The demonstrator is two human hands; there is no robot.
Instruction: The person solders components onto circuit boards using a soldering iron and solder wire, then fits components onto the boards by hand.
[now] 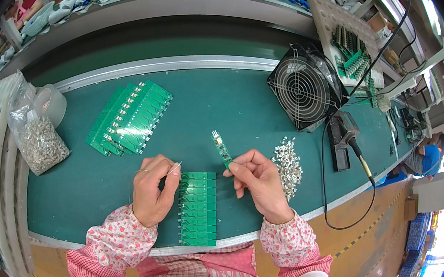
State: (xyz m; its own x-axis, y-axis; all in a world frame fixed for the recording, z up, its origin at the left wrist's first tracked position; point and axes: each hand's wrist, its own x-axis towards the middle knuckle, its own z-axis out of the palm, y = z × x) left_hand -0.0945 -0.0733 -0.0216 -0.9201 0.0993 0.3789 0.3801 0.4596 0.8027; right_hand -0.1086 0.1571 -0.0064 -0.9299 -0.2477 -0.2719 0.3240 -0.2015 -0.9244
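My right hand pinches a narrow green circuit board by its lower end, tilted above the bench, with small parts and a white connector at its upper tip. In my left hand, thumb and forefinger close on a thin silvery wire, likely solder wire, whose tip points up and right. Between my hands, close to the bench's front edge, lies a green circuit board panel divided into several strips. Beside my right hand is a pile of small white connectors.
Overlapping green panels lie at the back left. A clear bag of small parts and a tape roll stand left. A black fan and a soldering iron in its stand, with a looping cord, occupy the right. People work farther off.
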